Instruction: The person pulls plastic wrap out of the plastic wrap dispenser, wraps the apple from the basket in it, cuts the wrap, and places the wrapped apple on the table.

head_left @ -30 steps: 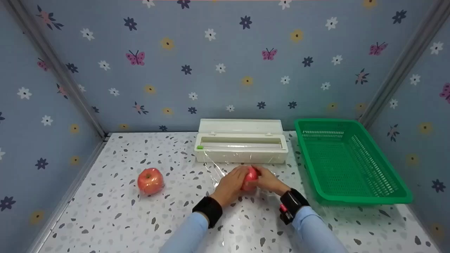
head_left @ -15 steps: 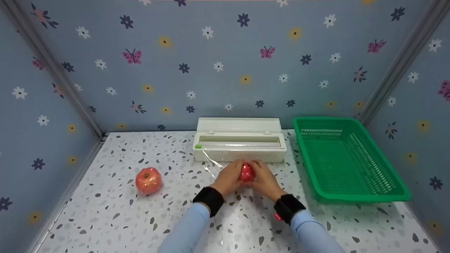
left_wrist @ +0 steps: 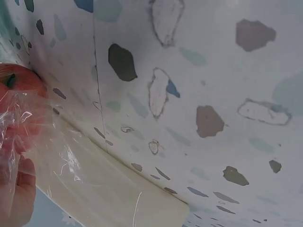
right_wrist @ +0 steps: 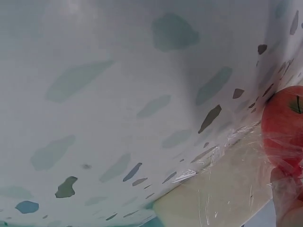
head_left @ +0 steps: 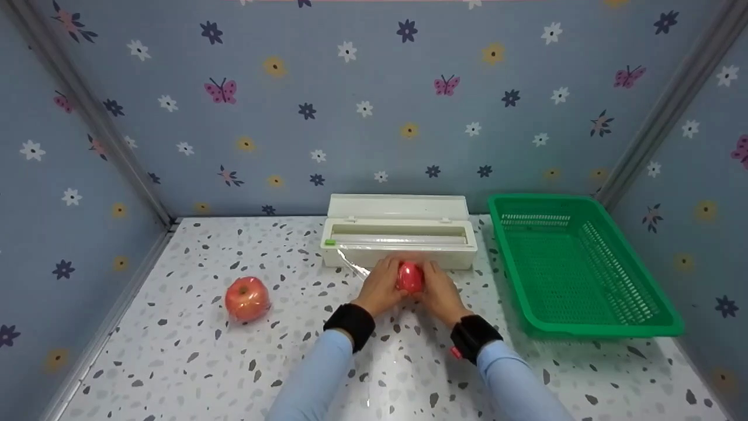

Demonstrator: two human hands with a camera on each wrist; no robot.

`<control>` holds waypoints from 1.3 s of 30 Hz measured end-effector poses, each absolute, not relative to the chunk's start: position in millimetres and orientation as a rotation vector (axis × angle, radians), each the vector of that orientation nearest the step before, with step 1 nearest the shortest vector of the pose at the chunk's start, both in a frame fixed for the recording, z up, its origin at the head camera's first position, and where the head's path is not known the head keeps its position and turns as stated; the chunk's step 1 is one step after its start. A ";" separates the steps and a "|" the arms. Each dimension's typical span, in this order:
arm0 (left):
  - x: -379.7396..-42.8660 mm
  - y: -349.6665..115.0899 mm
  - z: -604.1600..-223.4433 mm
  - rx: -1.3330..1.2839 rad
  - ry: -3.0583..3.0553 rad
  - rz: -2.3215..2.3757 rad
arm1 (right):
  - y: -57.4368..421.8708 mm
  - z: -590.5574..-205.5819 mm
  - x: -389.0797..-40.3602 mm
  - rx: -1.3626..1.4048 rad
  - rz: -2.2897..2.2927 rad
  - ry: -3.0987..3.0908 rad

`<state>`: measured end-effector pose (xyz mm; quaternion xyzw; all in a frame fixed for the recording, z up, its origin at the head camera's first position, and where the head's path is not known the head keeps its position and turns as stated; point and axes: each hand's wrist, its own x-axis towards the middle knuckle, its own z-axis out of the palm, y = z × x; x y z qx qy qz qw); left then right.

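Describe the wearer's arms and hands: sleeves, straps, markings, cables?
Left hand and right hand: bare, no gloves. Plain light blue sleeves. Wide black wristbands on both wrists; small red tab on the right one. No cables visible.

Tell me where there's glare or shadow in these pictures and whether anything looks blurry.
Head: highlights on the central round red apple, glinting clear plastic film, bright sheen on the flat speckled white tabletop; left wrist: white glints on the film, fine detail slightly soft; right wrist: a soft shadow on part of the tabletop, pale flecks looking hazy.
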<state>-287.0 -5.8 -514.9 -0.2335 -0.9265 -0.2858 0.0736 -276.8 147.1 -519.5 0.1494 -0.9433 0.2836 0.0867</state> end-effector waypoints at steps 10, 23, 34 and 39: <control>-287.1 -8.0 -519.1 -0.539 -2.787 -1.101 | 146.7 -518.8 -285.6 0.419 1.009 -2.857; -292.8 -6.3 -517.5 -0.409 -2.729 -1.316 | 148.1 -509.0 -296.6 0.342 1.239 -2.917; -300.8 -5.0 -512.1 -0.367 -2.699 -1.485 | 151.2 -504.8 -304.6 0.386 1.251 -2.892; -303.1 -5.0 -508.6 -0.338 -2.713 -1.531 | 149.4 -503.9 -308.4 0.335 1.250 -2.914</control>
